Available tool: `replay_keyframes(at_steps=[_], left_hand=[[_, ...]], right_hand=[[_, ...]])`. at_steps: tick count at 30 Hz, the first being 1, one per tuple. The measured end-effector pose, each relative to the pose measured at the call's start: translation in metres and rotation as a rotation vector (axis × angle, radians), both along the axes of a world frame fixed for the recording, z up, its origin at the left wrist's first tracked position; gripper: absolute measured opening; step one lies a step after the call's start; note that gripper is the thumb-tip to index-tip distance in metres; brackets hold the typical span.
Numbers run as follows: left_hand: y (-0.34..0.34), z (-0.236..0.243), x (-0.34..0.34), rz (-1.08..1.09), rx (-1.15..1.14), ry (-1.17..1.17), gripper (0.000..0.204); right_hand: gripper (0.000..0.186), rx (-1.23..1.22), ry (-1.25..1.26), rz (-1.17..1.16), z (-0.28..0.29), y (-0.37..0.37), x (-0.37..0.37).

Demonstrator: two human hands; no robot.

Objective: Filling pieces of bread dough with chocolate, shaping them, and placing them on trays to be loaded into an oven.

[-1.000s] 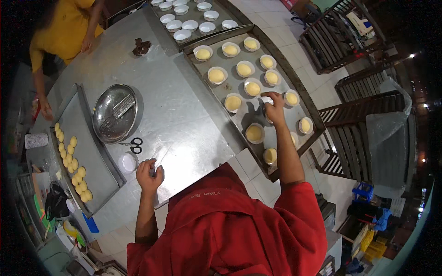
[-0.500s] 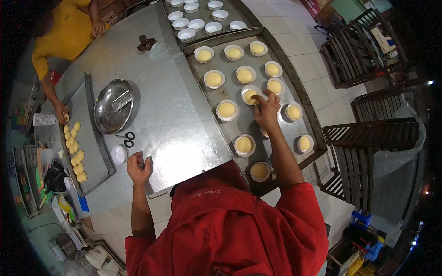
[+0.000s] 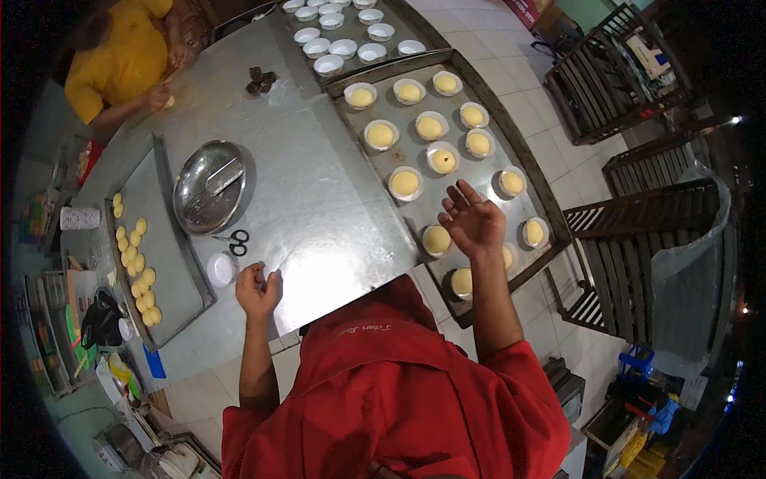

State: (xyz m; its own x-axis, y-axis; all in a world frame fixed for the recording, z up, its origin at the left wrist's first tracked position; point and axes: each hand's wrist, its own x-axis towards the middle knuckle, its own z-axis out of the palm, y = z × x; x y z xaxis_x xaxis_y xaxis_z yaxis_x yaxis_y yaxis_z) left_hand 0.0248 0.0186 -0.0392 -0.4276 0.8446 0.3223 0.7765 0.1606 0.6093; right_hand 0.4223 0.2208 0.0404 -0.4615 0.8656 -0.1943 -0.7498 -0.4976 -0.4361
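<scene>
My right hand (image 3: 471, 219) is palm up over a dark metal tray (image 3: 511, 263) of yellow dough balls in white paper cups, fingers spread and loosely bent, holding nothing. A cup just beyond my fingertips holds dough (image 3: 443, 160) with a small dark spot on top. My left hand (image 3: 257, 289) rests at the steel table's (image 3: 319, 223) near edge, thumb and fingers apart, beside a white round lid or cup (image 3: 222, 269) and black scissors (image 3: 238, 239). On the left, several dough balls (image 3: 140, 263) lie in another tray (image 3: 183, 287).
A co-worker (image 3: 116, 68) in yellow holds a small pale piece at the far left. A steel bowl with grater (image 3: 195, 203), a dark lump (image 3: 259, 80), a tray of white cups (image 3: 359, 48) are on the table. Wooden racks (image 3: 630, 255) stand on the right.
My right hand has pulled back from the middle cup and turned palm up. The co-worker's lower hand has moved from the left tray up to the table, now with a small piece.
</scene>
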Motion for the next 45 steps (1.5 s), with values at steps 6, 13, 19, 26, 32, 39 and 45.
replay_keyframes(at_steps=[6, 13, 19, 26, 32, 39, 45], left_hand=[[-0.003, 0.003, -0.001, -0.056, 0.064, -0.091, 0.024], [0.01, 0.004, 0.014, -0.159, 0.046, -0.113, 0.015], [0.104, -0.018, 0.086, -0.497, -0.043, -0.615, 0.019], [0.271, -0.004, 0.148, -0.317, -0.166, -0.55, 0.052], [0.285, -0.027, 0.153, -0.212, -0.228, -0.52, 0.062], [0.257, -0.021, 0.151, -0.292, -0.154, -0.753, 0.065], [0.249, -0.026, 0.121, -0.17, -0.235, -0.757, 0.057]], right_hand=[[0.053, -0.086, 0.142, 0.076, 0.004, -0.061, -0.063], [0.056, -0.033, 0.131, 0.061, 0.027, -0.134, -0.104], [0.053, 0.006, -0.153, -0.124, 0.02, -0.218, -0.084], [0.049, 0.36, 0.035, -0.42, 0.094, -0.286, -0.062], [0.052, 0.861, 0.125, -0.476, 0.148, -0.319, -0.032], [0.066, 1.303, 0.13, -0.351, 0.191, -0.344, 0.039], [0.061, 1.318, 0.205, -0.489, 0.185, -0.368, 0.07]])
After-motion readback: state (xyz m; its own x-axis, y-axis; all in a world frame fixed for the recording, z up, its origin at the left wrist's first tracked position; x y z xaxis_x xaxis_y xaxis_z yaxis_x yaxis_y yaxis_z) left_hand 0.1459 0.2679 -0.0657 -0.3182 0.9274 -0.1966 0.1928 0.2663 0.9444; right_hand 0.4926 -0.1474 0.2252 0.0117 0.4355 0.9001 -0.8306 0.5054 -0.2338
